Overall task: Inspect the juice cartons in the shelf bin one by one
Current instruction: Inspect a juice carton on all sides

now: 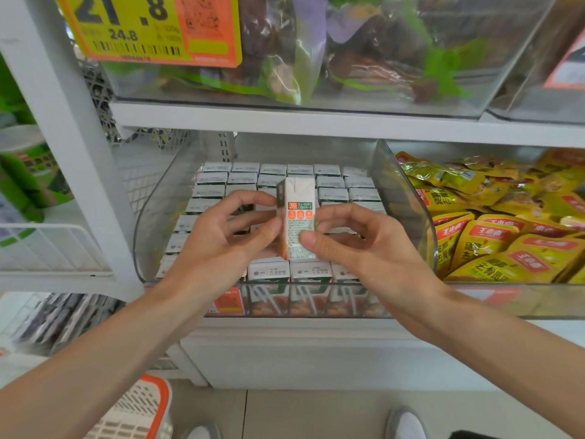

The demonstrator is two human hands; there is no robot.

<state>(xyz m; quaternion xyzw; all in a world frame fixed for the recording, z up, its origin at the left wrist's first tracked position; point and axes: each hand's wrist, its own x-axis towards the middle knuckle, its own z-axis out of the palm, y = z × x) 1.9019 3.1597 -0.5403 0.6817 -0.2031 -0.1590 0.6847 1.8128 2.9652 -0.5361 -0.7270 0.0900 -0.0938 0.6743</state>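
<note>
Both hands are holding one carton (297, 213) upright over the middle of the bin (408, 198), side w/ the orange-green label facing the camera. L hand (218, 239) is pinching it from the left, thumb on the left edge, fingers curling round behind. R hand (357, 245) is gripping from the right, thumb pressing on the lower near face, other fingers curling at the right edge. The carton is sitting raised above the rows below. Other cartons (332, 194) are standing packed in rows in the clear bin, tops up, running near to far; the front row is showing thru the near wall. Yellow packs (493, 239) are lying in the next bin to the right. Price tag (148, 26) is hanging on the upper bin, far left. Basket (142, 407) is sitting on the floor, near left.
</note>
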